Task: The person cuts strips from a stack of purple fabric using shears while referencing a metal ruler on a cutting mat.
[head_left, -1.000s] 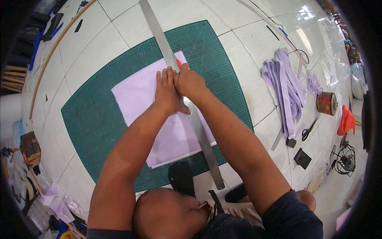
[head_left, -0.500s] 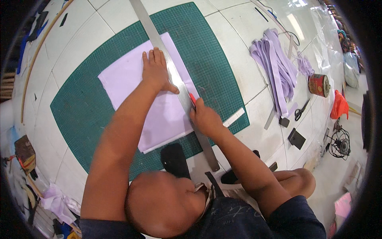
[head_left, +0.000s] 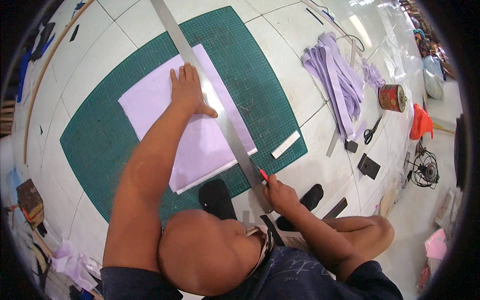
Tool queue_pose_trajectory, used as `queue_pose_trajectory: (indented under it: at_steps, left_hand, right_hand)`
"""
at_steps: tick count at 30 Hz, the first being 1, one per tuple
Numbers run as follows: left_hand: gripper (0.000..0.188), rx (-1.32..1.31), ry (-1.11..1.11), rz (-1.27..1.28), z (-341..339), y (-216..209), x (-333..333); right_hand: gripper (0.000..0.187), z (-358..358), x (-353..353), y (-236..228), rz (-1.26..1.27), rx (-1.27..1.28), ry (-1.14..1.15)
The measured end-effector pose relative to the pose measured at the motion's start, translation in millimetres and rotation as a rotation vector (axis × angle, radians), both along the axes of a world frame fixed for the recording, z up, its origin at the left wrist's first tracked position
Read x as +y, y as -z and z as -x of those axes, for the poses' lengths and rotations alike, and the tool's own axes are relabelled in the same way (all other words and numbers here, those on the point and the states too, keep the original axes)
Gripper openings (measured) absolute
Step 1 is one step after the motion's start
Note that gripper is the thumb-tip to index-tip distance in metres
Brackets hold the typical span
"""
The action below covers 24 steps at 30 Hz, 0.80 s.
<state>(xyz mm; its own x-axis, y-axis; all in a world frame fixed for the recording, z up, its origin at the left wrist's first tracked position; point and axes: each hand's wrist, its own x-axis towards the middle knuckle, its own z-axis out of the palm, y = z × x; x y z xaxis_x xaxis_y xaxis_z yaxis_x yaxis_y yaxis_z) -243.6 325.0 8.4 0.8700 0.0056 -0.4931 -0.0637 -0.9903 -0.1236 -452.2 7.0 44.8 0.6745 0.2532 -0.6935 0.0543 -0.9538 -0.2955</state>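
Observation:
My left hand [head_left: 187, 95] lies flat with its fingers spread, pressing on a pile of lilac fabric [head_left: 195, 150] and on the left edge of a long metal ruler [head_left: 230, 132]. The ruler runs slantwise across the fabric, leaving a strip of it showing on the right. In my right hand [head_left: 282, 196] is a red-handled cutter knife [head_left: 263, 175], gripped beside the ruler's near end, past the fabric's near edge. Under the fabric is a green cutting mat [head_left: 270, 95]. A short white strip [head_left: 286, 145] rests on the mat's right side.
On the tiled floor to the right lie bundled lilac strips [head_left: 337, 80], black scissors [head_left: 372, 130], a red tin [head_left: 392, 98] and black blocks [head_left: 368, 166]. My feet in black socks [head_left: 217, 197] are close to the mat's near edge. A long thin rod [head_left: 42, 80] curves along the left.
My right hand has drawn the cutter toward me along the ruler, from the fabric to beyond its near edge. My left hand stays pressed on the ruler and fabric.

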Motion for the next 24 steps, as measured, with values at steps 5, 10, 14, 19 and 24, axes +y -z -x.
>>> queue_pose_trajectory:
  at_steps: [5,10,14,19,24]
  left_hand:
    - [0.155,-0.004,-0.003,-0.027,5.7,7.1,11.6]
    - [0.156,0.031,-0.002,-0.002,-2.2,-2.9,-0.5]
    - [0.142,0.021,0.013,-0.078,0.7,1.2,-5.1]
    - [0.100,-0.166,0.022,-0.102,6.8,39.8,10.4]
    - [0.088,-0.095,0.008,-0.081,4.8,27.2,2.9]
  right_hand:
    - [0.031,-44.3,31.4,-30.4,-0.079,-0.079,0.013]
    - [0.032,-144.0,101.8,7.8,-0.154,-0.176,0.074]
    - [0.031,-191.7,161.3,33.8,-0.304,-0.278,0.078]
    - [0.031,-210.4,199.4,55.5,-0.335,-0.347,0.070]
    - [0.028,-212.8,198.6,66.3,-0.292,-0.375,0.057]
